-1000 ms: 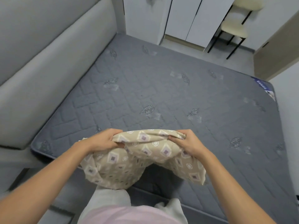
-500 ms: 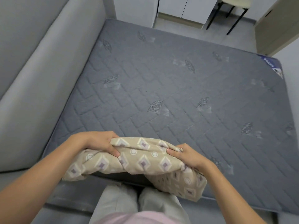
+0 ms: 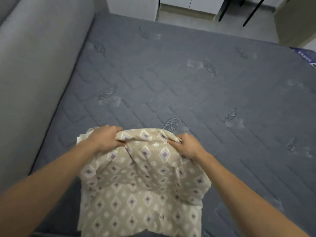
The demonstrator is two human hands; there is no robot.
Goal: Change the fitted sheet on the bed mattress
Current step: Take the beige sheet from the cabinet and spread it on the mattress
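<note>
A soft beige fitted sheet printed with purple-centred diamonds and pale circles (image 3: 142, 182) hangs in loose folds over the near edge of the grey quilted mattress (image 3: 196, 93), its lower part draping down out of view. The left hand (image 3: 104, 138) grips the sheet's bunched top edge with curled fingers, and the right hand (image 3: 187, 147) pinches the same edge just beside it, both held above the mattress's near part. Compared with half a second ago, the sheet has opened from a tight folded bundle into a broader hanging panel, and the hands have moved farther over the mattress. The mattress surface shows stitched brick-like quilting with embroidered leaf motifs. Along its left side runs a smooth, rounded pale grey padded headboard (image 3: 34, 79). At its far right corner sits a blue label (image 3: 306, 54). Beyond its far edge stand white cabinet doors (image 3: 188, 4) and thin black chair legs (image 3: 253, 11) on the grey floor (image 3: 213, 23).
</note>
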